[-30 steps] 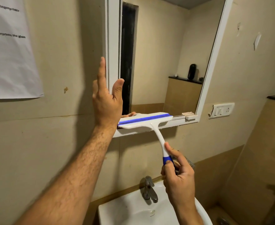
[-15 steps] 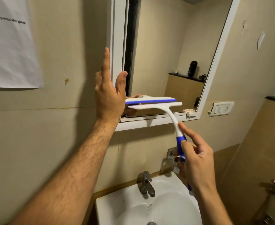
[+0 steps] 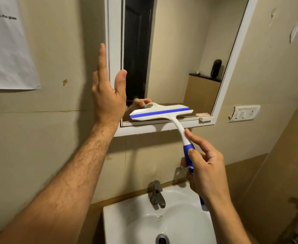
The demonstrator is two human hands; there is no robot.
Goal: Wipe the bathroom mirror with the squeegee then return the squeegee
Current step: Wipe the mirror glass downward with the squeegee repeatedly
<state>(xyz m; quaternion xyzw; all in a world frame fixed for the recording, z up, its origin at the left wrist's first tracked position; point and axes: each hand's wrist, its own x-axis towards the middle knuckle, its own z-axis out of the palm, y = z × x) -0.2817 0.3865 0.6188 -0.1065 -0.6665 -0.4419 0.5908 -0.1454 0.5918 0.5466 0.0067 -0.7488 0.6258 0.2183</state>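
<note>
Nearest, below: white ceramic washbasin (image 3: 127,219) with a dull metal tap (image 3: 156,194) at its back edge. Above it, right hand (image 3: 205,175) wrapped round the blue grip of the white plastic squeegee with a blue rubber blade (image 3: 159,113), forefinger stretched up along the pale neck, thumb pressed on the blue part. Held at a slant, head up and to the left, blade strip turned upward toward the camera and lying across the lowest band of glass, just above the bottom rail. Whether the rubber actually touched the glass could not be told. Further up, left hand (image 3: 107,95) raised flat and wide, fingers straight, holding nothing, set at the left upright of the white-framed rectangular wall mirror (image 3: 223,88); actual contact with the frame not plain. Beyond, on the beige wall: white switch plate (image 3: 244,113) to the right, printed paper sheet (image 3: 9,50) to the left.

Judged as the bottom of a wiping pass, low on the left part of the glass. Next move probably called for lifting the head to the top edge, laying the blade flush, and drawing down over the unwiped stretch to the right, before putting the tool back.
</note>
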